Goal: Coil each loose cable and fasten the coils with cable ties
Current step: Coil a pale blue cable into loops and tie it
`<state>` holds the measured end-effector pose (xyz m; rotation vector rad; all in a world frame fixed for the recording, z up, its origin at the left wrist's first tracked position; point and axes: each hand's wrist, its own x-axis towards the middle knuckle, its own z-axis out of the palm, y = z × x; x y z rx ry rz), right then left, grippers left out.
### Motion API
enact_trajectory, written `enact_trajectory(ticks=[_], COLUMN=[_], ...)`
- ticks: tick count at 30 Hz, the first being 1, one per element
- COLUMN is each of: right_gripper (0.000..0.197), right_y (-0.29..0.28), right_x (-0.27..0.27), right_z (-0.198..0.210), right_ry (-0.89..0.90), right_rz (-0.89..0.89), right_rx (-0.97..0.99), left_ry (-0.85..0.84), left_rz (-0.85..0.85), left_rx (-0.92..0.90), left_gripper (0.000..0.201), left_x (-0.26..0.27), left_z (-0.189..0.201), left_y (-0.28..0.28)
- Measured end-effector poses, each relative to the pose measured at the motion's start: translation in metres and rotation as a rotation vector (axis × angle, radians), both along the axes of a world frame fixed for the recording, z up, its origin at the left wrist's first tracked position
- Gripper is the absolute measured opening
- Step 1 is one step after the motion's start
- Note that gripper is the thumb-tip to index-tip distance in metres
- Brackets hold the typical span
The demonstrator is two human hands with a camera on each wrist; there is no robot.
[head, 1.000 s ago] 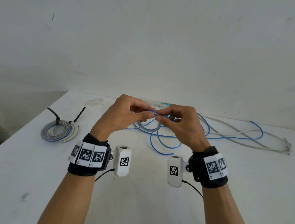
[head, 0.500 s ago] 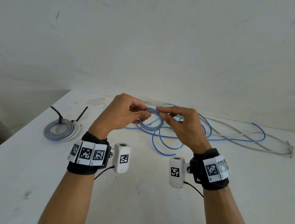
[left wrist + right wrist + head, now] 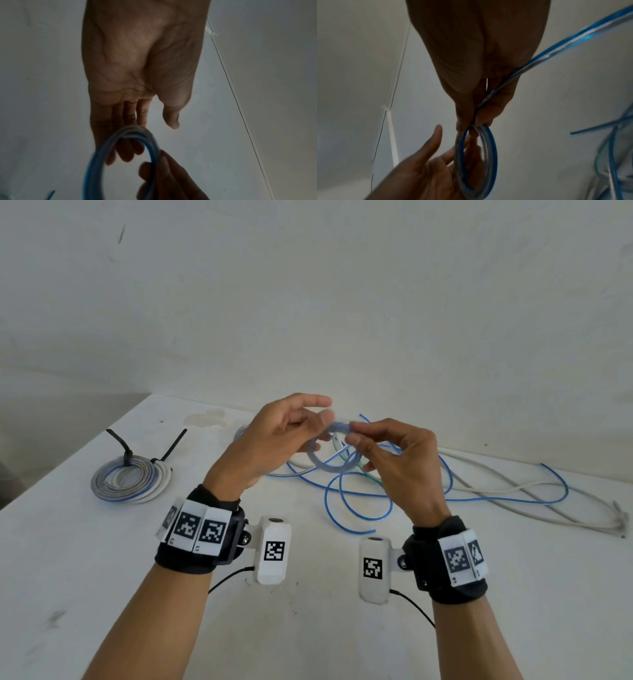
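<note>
White table (image 3: 102, 577); blurred blue coil (image 3: 329, 460) hides left hand (image 3: 270, 446) fingertips.

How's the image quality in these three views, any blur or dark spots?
Head view: evenly lit, but the left hand fingertips are motion-blurred. Left wrist view: hand backlit and dark, blue coil smeared. Right wrist view: right hand in shadow, edges soft.

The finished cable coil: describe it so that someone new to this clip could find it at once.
Look at the white table, at its far left part. The finished coil lies flat there, apart from the loose blue cables. It alone is bound by two black cable ties with tails sticking up.
</note>
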<state>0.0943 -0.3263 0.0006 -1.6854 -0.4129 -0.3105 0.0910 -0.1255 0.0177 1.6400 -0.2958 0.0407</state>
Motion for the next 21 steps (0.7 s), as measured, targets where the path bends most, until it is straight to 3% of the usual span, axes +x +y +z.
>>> enact_trajectory(ticks=[7, 12, 17, 21], right_gripper=[0.012, 0.012, 0.019, 0.018], right_y=[0.006, 0.007, 0.008, 0.008], right_x=[-0.004, -0.004, -0.007, -0.006], right_z=[0.0, -0.001, 0.004, 0.006], right_ry=[-0.023, -0.072, -0.106, -0.101], right_rz=[0.066, 0.065, 0.063, -0.01], right_rx=[-0.157, -0.223, -0.145, 0.006], left_ry=[0.155, 0.154, 0.136, 0.122], left_rz=[-0.025, -0.032, 0.041, 0.092], left_rx=[0.227, 0.362, 0.142, -0.173], left_gripper=[0.054, 0.056, 0.055, 0.049], left_x=[-0.001, -0.003, -0.001, 0.002], left_z=[-0.005, -0.001, 0.004, 0.009], left_y=[-0.017, -0.016, -0.014, -0.01])
